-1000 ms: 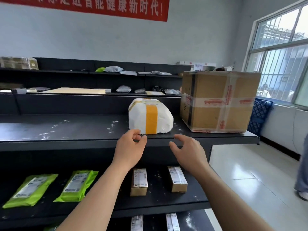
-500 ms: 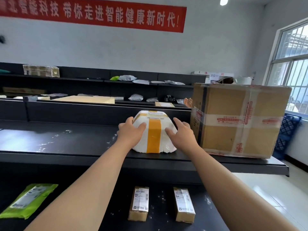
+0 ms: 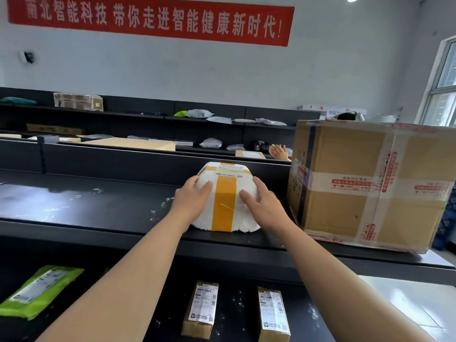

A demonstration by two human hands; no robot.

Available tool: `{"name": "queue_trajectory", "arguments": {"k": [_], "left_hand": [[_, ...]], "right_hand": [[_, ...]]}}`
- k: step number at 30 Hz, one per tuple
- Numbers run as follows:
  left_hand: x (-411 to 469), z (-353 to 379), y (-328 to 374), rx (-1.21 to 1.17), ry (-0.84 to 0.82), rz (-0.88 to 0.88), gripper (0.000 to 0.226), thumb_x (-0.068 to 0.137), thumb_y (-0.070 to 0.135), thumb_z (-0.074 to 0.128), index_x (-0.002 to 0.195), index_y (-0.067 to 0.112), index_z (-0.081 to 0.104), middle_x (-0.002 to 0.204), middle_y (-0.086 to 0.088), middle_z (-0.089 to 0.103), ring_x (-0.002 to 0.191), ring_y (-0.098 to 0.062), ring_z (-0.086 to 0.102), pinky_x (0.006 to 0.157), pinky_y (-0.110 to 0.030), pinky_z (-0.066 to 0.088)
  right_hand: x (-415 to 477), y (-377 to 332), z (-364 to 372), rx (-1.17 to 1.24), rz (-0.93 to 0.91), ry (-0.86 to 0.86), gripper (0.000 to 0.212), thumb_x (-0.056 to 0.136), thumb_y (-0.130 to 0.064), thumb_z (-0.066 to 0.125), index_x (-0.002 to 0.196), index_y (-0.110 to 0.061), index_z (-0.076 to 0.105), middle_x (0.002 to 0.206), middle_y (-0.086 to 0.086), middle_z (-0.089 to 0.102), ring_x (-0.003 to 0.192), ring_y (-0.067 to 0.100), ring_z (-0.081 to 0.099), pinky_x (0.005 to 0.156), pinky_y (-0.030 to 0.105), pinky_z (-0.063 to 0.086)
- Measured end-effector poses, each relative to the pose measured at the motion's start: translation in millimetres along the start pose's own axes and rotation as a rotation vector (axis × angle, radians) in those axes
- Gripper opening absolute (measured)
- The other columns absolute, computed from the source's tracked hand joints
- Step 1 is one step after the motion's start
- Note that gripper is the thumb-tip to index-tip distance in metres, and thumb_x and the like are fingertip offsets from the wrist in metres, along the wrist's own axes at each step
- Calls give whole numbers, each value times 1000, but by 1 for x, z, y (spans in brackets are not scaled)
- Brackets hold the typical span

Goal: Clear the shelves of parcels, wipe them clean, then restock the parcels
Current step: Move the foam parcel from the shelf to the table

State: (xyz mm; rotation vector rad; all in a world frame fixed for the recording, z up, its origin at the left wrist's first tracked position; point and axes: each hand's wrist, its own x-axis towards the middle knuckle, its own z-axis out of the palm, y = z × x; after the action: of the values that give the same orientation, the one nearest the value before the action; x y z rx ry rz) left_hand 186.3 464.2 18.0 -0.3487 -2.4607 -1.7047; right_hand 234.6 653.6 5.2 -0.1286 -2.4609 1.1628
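Item 1. White parcel (image 3: pixel 225 201): rounded bundle in pale wrap, one broad yellow tape band down its middle, printed label on top. Location: upper shelf (image 3: pixel 86 208), black, close to its front edge, base on the shelf surface

Item 2. Left grip (image 3: pixel 191 202): grasping the white parcel on its left side, thumb laid on the front face, fingers curled round the far side

Item 3. Right grip (image 3: pixel 262 206): grasping the white parcel on its right side, fingers spread and curved over the front right corner

Item 4. Large cardboard box (image 3: pixel 365 186): brown, bound with clear and red-printed tape, on the same shelf just to the right of the white parcel, a narrow gap between them

Item 5. Lower shelf (image 3: pixel 234 314): two small cardboard boxes (image 3: pixel 201 309) with white labels, side by side and apart; green mailer (image 3: pixel 37 292) well to their left

Item 6. Rear shelving (image 3: pixel 148 114): grey bags and flat cartons, scattered

Item 7. Red banner (image 3: pixel 150 21): white characters, on the far wall
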Motion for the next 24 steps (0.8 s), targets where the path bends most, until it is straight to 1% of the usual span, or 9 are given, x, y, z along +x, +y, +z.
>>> {"name": "queue_trajectory", "arguments": {"k": [3,6,9,11,13,14,18,21,24], "left_hand": [[-2,1,-1,17,10,26,56,92,53,45,142,32,33,141,-6,40,119,-24,46,99,-46,45],[-6,0,0,30,20,58,56,92,55,45,142,33,33,141,-5,39,118,-23,46,96,-43,46],[-14,-3,4,24,42,86,55,92,55,44,141,34,34,140,-5,39,115,-22,46,94,-42,46],[-22,-5,8,34,58,105,56,91,56,44,142,34,33,140,-5,37,110,-19,45,89,-38,44],[-32,-9,11,56,70,131,57,91,57,44,142,35,32,140,-6,35,104,-16,42,83,-35,39],[-38,-12,12,62,70,147,57,91,57,44,142,36,32,141,-6,34,103,-16,41,82,-34,37],[-62,-20,19,60,49,204,57,90,60,44,142,39,30,141,-6,32,101,-17,42,82,-33,36],[-81,-27,24,57,5,237,57,89,62,43,141,41,30,140,-6,32,99,-16,42,81,-33,37],[-102,-34,26,33,-48,266,57,87,66,43,138,45,31,137,-3,32,100,-17,46,83,-35,42]], "right_hand": [[-1,-3,2,11,-25,9,67,95,-54,44,152,-34,16,150,5,33,119,19,44,88,28,36],[-5,-8,0,28,-53,29,65,96,-52,44,152,-34,15,150,4,30,108,12,41,87,28,38],[-13,-15,-4,29,-84,57,64,96,-50,44,151,-34,16,151,3,29,105,10,39,87,28,37],[-22,-20,-7,33,-99,74,64,96,-51,44,151,-35,16,151,1,28,105,10,38,86,27,35],[-34,-24,-11,52,-119,87,64,96,-51,45,151,-36,17,152,0,27,107,9,37,88,27,35],[-41,-26,-13,59,-126,96,64,96,-51,45,151,-36,17,153,-1,26,109,9,37,89,27,35],[-72,-37,-22,48,-129,143,64,96,-51,45,151,-38,16,153,-2,26,113,7,36,91,27,36],[-100,-46,-28,45,-112,199,62,95,-52,46,150,-41,18,151,-3,30,111,7,40,86,26,37],[-132,-53,-33,25,-69,261,61,94,-55,46,147,-45,20,151,-7,30,114,7,40,85,25,39]]}}
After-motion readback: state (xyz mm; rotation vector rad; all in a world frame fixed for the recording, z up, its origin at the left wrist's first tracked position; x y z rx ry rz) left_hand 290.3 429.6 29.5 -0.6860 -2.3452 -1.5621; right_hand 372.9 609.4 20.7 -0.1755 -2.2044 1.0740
